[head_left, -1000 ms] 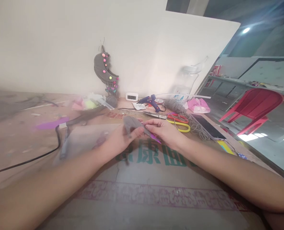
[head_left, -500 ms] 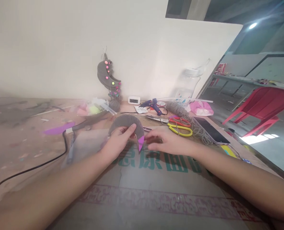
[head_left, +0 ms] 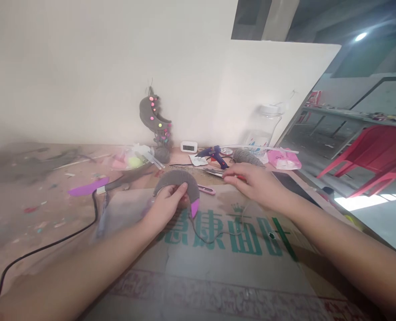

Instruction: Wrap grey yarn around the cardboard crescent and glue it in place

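Note:
My left hand [head_left: 171, 203] is closed on a crescent [head_left: 177, 178] wrapped in grey yarn, thumb on its front. The crescent's lower right tip [head_left: 194, 207] shows bare purple. From that tip a loose yarn strand [head_left: 211, 242] droops over the board and rises toward my right hand [head_left: 251, 183]. The bent fingers and thumb of that hand are around the red handle of the scissors [head_left: 214, 172], whose blades point left on the table. My palm hides most of the handles. A pink cutter [head_left: 207, 190] lies between the crescent and my right hand.
A blue glue gun [head_left: 214, 154], a white digital clock [head_left: 189, 146] and a grey yarn skein [head_left: 247, 157] stand behind. A phone [head_left: 293, 187] is at right. A decorated crescent [head_left: 151, 113] hangs on the wall. A black cable [head_left: 51, 245] crosses the left side.
My right hand has moved away from the crescent's tip, right and back to the scissors. The slack strand and pink cutter now show plainly. My left hand keeps its hold.

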